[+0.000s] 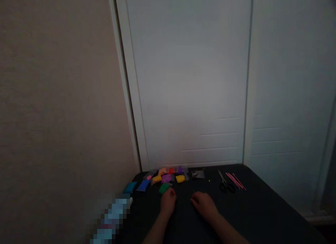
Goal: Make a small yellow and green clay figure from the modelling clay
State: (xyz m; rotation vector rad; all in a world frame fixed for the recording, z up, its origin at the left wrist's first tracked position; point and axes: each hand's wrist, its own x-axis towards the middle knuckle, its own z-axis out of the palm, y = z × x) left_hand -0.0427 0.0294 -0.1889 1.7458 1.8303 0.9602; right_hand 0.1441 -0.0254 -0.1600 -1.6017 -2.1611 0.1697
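Note:
Over the dark tabletop (183, 223), my left hand (168, 201) is closed, with its fingers curled in. Just behind it lies a bag of green clay-like material (164, 188), partly covered by the hand. To the right, my right hand (203, 203) is also closed, its thumb and fingers drawn together. A gap separates the two hands. Anything between the fingers of either hand is too small and dark to make out.
Colourful bags, including a blue one (143, 185) and a yellow one (180, 179), lie at the back left. Black-handled scissors (223, 183) and pink sticks (236, 181) lie back right. A tiny yellow bit (209, 180) is nearby. A blurred-out object (111, 217) stands left.

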